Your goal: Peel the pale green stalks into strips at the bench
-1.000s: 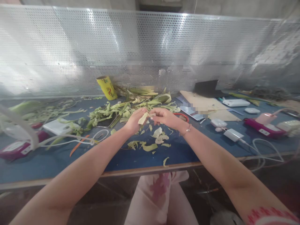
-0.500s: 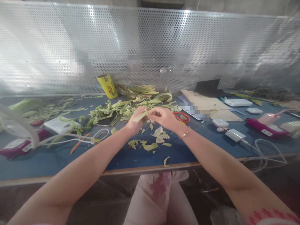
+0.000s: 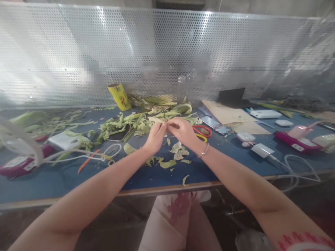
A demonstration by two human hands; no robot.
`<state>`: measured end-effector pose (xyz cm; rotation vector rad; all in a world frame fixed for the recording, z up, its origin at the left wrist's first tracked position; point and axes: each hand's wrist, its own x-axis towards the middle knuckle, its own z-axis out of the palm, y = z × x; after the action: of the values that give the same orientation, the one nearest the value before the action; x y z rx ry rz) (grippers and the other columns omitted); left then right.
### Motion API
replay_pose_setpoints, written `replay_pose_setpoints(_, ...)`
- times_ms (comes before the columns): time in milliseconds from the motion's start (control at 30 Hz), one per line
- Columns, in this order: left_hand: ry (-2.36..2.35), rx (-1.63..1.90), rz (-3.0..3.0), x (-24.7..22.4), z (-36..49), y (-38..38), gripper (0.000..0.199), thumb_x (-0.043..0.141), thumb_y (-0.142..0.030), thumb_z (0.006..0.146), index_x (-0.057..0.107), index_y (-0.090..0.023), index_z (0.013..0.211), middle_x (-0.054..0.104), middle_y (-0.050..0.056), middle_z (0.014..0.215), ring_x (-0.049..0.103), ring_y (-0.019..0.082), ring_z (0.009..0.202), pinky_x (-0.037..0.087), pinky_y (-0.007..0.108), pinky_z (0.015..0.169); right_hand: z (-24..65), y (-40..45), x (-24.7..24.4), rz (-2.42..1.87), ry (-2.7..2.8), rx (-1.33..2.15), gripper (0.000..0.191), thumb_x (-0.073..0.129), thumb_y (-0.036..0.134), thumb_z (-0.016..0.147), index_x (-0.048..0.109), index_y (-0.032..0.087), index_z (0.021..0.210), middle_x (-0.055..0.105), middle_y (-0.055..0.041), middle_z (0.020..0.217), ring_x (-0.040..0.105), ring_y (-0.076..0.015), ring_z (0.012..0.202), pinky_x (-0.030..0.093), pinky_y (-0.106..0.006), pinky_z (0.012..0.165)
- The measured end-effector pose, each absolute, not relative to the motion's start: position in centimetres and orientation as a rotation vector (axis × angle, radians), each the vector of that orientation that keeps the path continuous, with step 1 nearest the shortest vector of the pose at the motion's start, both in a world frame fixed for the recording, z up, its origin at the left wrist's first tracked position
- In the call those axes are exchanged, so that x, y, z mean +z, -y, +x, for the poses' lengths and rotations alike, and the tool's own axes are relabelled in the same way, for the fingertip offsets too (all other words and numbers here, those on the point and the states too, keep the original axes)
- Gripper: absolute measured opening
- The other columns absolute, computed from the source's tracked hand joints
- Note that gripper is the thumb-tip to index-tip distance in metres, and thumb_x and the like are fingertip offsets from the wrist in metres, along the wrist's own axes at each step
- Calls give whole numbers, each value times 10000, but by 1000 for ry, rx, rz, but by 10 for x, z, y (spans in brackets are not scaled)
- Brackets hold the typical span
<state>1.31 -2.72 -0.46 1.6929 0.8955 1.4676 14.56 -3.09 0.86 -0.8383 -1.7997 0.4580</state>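
A pale green corn husk strip (image 3: 155,119) sticks out to the upper left from my fingertips, its lower end hidden by them. My left hand (image 3: 156,136) is closed on it, thumb against fingers. Meeting it at the fingertips, my right hand (image 3: 183,131) also pinches the strip. Just beyond them lies a heap of twisted and knotted husk pieces (image 3: 123,122). Short husk scraps (image 3: 168,164) are scattered on the blue tabletop below my hands. Beside my right wrist lies a red loop handle (image 3: 202,130), with a yellow loop partly behind the wrist.
A yellow tube (image 3: 119,97) leans at the back against the perforated metal screen (image 3: 167,45). Cardboard (image 3: 225,111), a white charger (image 3: 262,152) with a cable and a purple power strip (image 3: 295,143) are on the right. A white box (image 3: 65,139) and hoses occupy the left.
My left hand has turned and shifted slightly nearer to me. The strip, formerly lying across its fingers, now points away up left. My right hand has barely moved.
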Motion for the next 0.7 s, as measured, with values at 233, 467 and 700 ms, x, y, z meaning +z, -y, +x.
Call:
replay_pose_setpoints(233, -878, 1547, 1600, -6, 15, 24, 213, 454, -386, 849, 541, -192, 845, 495, -7, 681, 455, 109, 662, 387, 235, 625, 143, 32, 9, -823, 1785, 497, 71, 553, 210, 774, 607, 164, 775, 607, -8, 679, 559, -117, 623, 442, -266, 632)
replay_pose_setpoints(467, -800, 1522, 1371, -5, 15, 27, 132, 506, -331, 834, 534, -208, 798, 476, -10, 629, 470, 122, 667, 360, 229, 587, 143, 30, 5, -860, 1814, 576, 106, 563, 247, 769, 597, 171, 833, 573, 12, 633, 511, -106, 563, 411, -252, 569)
replay_pose_setpoints(700, -801, 1542, 1267, -5, 18, 24, 150, 497, -340, 841, 536, -205, 789, 433, -26, 588, 429, 100, 573, 349, 218, 547, 143, 33, 9, -865, 1893, 575, 114, 562, 248, 769, 568, 179, 860, 489, 50, 554, 451, -90, 501, 380, -241, 535)
